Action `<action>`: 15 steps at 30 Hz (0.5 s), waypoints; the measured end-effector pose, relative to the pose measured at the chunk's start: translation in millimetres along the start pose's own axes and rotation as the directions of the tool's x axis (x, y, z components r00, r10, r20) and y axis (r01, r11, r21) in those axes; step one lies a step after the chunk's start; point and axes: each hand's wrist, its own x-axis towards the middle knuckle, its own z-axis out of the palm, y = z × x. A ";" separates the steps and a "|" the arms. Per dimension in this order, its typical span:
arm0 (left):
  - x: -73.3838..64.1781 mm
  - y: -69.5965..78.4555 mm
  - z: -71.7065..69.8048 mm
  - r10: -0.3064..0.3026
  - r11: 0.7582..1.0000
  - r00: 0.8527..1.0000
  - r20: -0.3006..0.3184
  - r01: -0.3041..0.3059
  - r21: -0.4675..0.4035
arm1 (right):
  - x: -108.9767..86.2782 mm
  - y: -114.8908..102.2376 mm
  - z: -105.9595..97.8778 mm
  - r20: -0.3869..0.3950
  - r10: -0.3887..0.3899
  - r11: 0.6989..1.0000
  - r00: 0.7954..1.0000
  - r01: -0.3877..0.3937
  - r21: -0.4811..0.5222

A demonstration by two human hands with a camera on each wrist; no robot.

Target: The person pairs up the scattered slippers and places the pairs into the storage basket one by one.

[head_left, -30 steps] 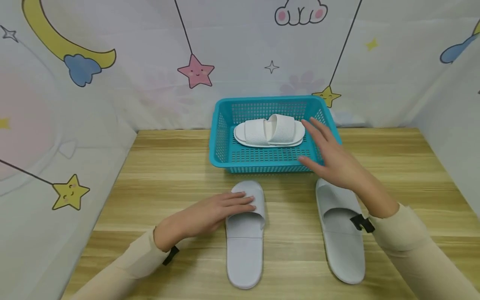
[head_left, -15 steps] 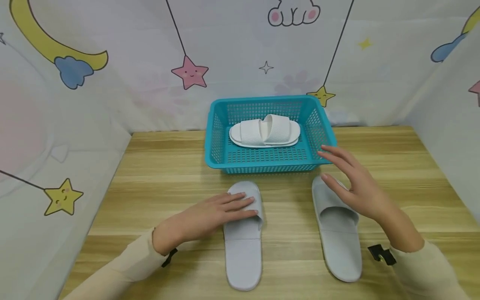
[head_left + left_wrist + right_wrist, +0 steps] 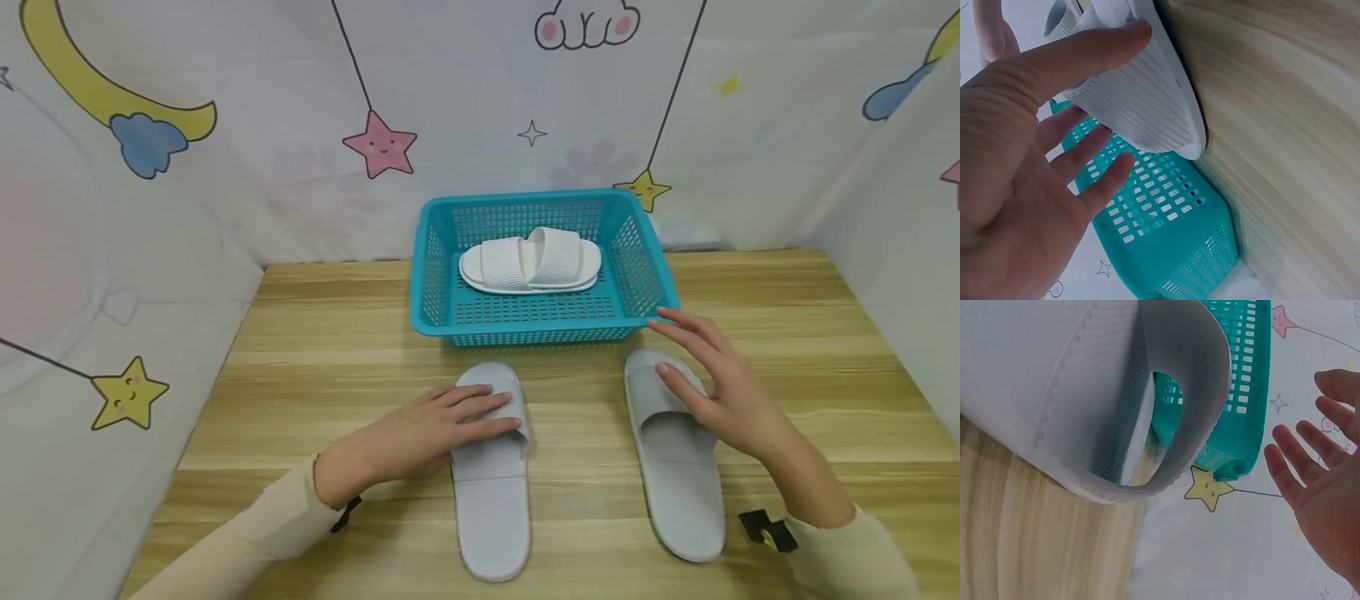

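Observation:
My left hand (image 3: 429,427) lies over the strap of the left grey slipper (image 3: 491,521), fingers loosely extended across its top. From the left wrist view, the thumb (image 3: 1094,55) lies along the near side of this slipper, and the fingers (image 3: 1107,184) spread beyond its ribbed strap. A matching grey slipper (image 3: 684,500) lies flat to the right, its toe towards the basket. Over its strap's right side hovers my right hand (image 3: 738,398), spread and holding nothing. In the right wrist view, that hand (image 3: 1329,487) is apart from the slipper's strap (image 3: 1188,337).
A teal mesh basket (image 3: 551,327) stands at the back of the wooden table (image 3: 337,333), beyond both grey slippers. A pair of white slippers (image 3: 558,262) lies inside it. Printed cloth walls (image 3: 465,83) enclose the back and sides.
My right hand has drawn back from above the basket to the right grey slipper. The left hand stays on its slipper, whose heel has swung slightly right.

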 end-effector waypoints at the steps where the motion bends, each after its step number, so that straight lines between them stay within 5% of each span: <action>1: 0.3 -0.1 -0.1 0.000 1.000 1.000 -0.002 0.000 0.004 | -0.5 0.1 0.2 -0.001 -0.001 1.000 1.000 0.001 0.001; 15: 3.7 -1.0 -0.6 0.008 1.000 0.999 0.047 -0.007 -0.024 | -6.8 1.7 5.7 0.020 0.042 0.999 0.999 -0.042 0.004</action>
